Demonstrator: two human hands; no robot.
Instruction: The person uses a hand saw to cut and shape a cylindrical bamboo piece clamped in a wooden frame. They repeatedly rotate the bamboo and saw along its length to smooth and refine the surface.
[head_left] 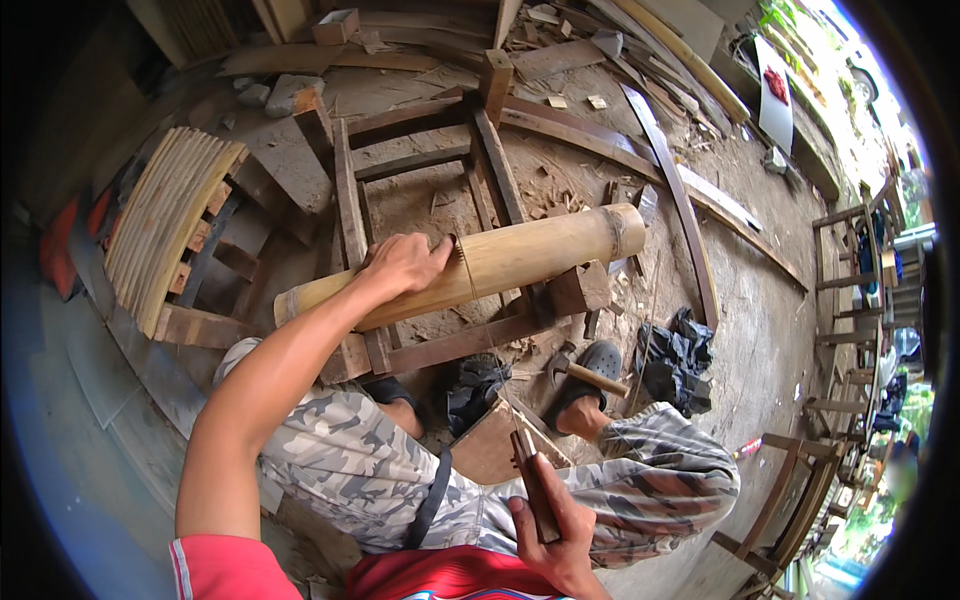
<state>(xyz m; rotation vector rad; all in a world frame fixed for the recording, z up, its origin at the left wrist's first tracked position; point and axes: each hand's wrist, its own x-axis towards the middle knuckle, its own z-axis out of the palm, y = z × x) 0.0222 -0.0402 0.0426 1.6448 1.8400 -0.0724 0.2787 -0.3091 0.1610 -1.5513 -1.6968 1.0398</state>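
Note:
A thick length of bamboo (545,255) lies slanting across a dark wooden frame (450,340), its right end higher in view. My left hand (405,268) presses on top of it, fingers curled over the round side and thumb toward a thin toothed edge. That edge seems to be the blade of a handsaw (530,470), seen nearly edge-on across the bamboo just right of my left hand. Close to my lap, my right hand (555,520) is wrapped round the saw's brown wooden handle. Much of the blade is too thin to make out.
By my shoe lies a hammer (597,378), with a black plastic bag (677,355) to its right. At left stands a slatted wooden piece (170,225). Long planks (670,190) and wood scraps cover the ground behind. Wooden stools (790,490) line the right side.

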